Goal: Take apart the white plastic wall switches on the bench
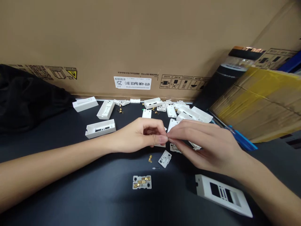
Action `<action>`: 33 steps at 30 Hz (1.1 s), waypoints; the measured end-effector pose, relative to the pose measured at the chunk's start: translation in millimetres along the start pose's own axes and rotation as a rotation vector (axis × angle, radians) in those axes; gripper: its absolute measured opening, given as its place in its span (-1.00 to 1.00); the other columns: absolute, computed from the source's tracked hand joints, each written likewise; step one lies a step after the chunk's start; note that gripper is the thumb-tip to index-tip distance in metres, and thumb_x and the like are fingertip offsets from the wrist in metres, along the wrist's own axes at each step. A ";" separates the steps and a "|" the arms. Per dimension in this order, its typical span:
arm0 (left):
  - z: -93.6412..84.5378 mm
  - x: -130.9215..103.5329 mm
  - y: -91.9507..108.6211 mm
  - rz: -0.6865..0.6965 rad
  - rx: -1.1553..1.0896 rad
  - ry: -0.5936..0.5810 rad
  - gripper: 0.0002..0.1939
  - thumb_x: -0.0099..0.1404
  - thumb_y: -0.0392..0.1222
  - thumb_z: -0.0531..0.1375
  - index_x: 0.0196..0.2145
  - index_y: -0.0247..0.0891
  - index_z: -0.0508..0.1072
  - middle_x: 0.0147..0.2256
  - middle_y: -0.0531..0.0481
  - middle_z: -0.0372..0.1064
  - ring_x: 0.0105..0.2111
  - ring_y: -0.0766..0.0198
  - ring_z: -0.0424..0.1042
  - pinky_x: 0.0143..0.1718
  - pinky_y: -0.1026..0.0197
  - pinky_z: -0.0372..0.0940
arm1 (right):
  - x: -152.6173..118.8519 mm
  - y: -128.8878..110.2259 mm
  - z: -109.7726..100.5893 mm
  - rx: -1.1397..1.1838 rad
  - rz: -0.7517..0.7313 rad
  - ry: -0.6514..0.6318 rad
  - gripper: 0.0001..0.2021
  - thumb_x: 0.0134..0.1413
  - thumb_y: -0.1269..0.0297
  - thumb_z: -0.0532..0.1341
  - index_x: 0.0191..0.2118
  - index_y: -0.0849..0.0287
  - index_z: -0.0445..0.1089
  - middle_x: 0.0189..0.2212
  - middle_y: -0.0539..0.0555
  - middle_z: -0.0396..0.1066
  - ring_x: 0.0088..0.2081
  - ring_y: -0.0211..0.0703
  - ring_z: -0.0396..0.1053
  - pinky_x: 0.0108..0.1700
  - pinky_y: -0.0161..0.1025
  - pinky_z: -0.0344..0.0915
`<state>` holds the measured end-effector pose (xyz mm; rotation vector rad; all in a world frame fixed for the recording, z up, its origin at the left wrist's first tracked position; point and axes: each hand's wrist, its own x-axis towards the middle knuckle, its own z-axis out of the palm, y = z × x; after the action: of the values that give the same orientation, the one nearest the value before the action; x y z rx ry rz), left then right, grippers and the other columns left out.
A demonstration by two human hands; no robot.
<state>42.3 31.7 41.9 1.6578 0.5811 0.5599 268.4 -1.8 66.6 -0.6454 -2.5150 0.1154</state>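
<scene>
One white plate with gold contacts

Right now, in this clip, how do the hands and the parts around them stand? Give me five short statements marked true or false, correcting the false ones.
1. The left hand and right hand meet at the fingertips. True.
2. The table is white. False: it is black.
3. A small white plate with brass fittings lies nearer the camera than the loose brass piece. True.
4. The white casing by the right forearm lies left of that plate in the view. False: it lies to the right.
5. The label on the cardboard box appears upside down. True.
</scene>
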 end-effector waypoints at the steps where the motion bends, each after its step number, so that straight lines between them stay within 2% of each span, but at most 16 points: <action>1: -0.5 0.2 1.1 0.012 0.032 0.020 -0.83 0.34 -0.15 0.27 -0.34 -0.30 0.43 -0.41 0.07 0.41 -0.42 0.40 0.33 -0.35 0.33 0.29 | -0.2 -0.2 -0.4 -0.005 0.008 -0.009 -0.88 0.27 0.48 0.18 -0.15 0.18 0.42 -0.29 0.11 0.53 -0.27 -0.15 0.47 -0.21 -0.20 0.38; 4: -2.0 -0.9 6.1 0.064 0.183 0.069 -0.86 0.32 -0.18 0.28 -0.37 -0.29 0.49 -0.44 0.09 0.40 -0.43 0.41 0.32 -0.36 0.33 0.26 | -0.2 -2.0 -2.1 -0.037 0.029 0.001 -0.86 0.28 0.47 0.16 -0.14 0.12 0.40 -0.29 0.09 0.53 -0.27 -0.15 0.47 -0.19 -0.19 0.37; 10: -5.8 -3.5 18.7 0.157 0.544 0.110 -0.82 0.33 -0.06 0.30 -0.30 -0.22 0.59 -0.37 0.07 0.51 -0.40 0.37 0.38 -0.34 0.30 0.22 | -0.6 -2.8 -7.6 -0.072 0.020 -0.021 -0.88 0.25 0.47 0.20 -0.15 0.13 0.41 -0.33 0.05 0.51 -0.30 -0.17 0.44 -0.23 -0.22 0.33; 13: -8.2 -4.3 25.2 0.156 0.732 0.005 -0.75 0.27 -0.01 0.35 -0.17 -0.20 0.59 -0.27 0.05 0.54 -0.35 0.33 0.43 -0.27 0.29 0.23 | -2.0 -2.1 -11.2 -0.016 0.021 -0.084 -0.89 0.26 0.46 0.19 -0.15 0.18 0.43 -0.33 0.07 0.49 -0.32 -0.18 0.41 -0.27 -0.24 0.29; 16: -6.4 -6.1 26.9 0.153 0.867 -0.141 -0.62 0.24 0.01 0.38 -0.05 -0.19 0.52 -0.19 0.00 0.51 -0.22 0.23 0.44 -0.17 0.26 0.23 | -3.5 -2.5 -14.3 0.067 0.027 -0.210 -0.88 0.28 0.43 0.17 -0.16 0.17 0.46 -0.35 0.07 0.46 -0.36 -0.21 0.38 -0.31 -0.26 0.25; 19: 0.0 -7.2 22.8 0.112 0.926 -0.199 -0.60 0.25 0.02 0.36 -0.05 -0.22 0.43 -0.17 -0.05 0.44 -0.16 0.15 0.42 -0.18 0.22 0.24 | -4.1 -2.6 -14.3 0.132 0.078 -0.351 -0.86 0.30 0.40 0.15 -0.22 0.14 0.47 -0.37 0.05 0.44 -0.37 -0.20 0.36 -0.32 -0.26 0.24; 21: 4.7 -6.5 19.3 0.066 0.934 -0.212 -0.60 0.25 0.03 0.35 -0.09 -0.23 0.38 -0.18 -0.07 0.40 -0.16 0.11 0.41 -0.23 0.20 0.24 | -4.1 -1.7 -12.4 0.154 0.105 -0.395 -0.85 0.29 0.38 0.14 -0.22 0.13 0.47 -0.37 0.05 0.44 -0.36 -0.19 0.36 -0.31 -0.25 0.24; 26: 10.5 -1.8 16.4 0.015 0.880 -0.214 -0.67 0.27 -0.07 0.34 -0.14 -0.22 0.31 -0.17 -0.05 0.41 -0.17 0.13 0.42 -0.26 0.20 0.23 | -5.3 0.9 -6.0 0.131 0.127 -0.428 -0.82 0.27 0.40 0.14 -0.15 0.11 0.49 -0.32 0.04 0.48 -0.33 -0.18 0.41 -0.29 -0.24 0.25; 33: 10.5 -0.1 14.6 0.025 0.879 -0.185 -0.64 0.24 -0.04 0.37 -0.14 -0.20 0.33 -0.19 -0.03 0.43 -0.16 0.13 0.42 -0.29 0.20 0.20 | -8.1 0.7 -1.2 0.053 0.111 -0.435 -0.79 0.33 0.35 0.10 -0.11 0.15 0.49 -0.31 0.08 0.49 -0.33 -0.15 0.43 -0.30 -0.23 0.24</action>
<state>50.1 21.7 54.7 2.5104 0.7220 0.1475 275.4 -5.1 63.6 -0.8103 -2.8746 0.4001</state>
